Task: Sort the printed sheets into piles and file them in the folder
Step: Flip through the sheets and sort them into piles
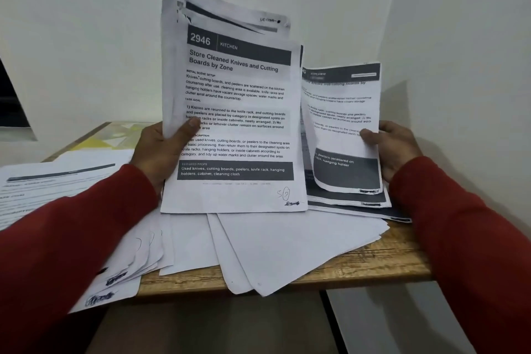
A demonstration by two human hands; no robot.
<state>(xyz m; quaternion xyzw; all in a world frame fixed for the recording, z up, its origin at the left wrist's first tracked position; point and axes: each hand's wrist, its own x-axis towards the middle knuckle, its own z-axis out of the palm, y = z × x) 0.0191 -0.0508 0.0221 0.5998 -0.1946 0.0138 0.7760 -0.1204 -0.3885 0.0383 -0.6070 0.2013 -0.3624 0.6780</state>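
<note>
Loose sheets (287,247): fanned on table (373,264)
Left hand (163,146): above them — thumb pinching front stack (235,123)
Right hand (393,146): beside — gripping curled stack (342,129)

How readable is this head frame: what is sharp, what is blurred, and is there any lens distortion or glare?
Head view: the front sheet in the left hand is sharp, its heading readable; the curled sheets in the right hand are softer, and the pile at far left is smeared. Wide-angle bending shows at the edges. Soft, even light, no glare; faint shadow on the wall.
</note>
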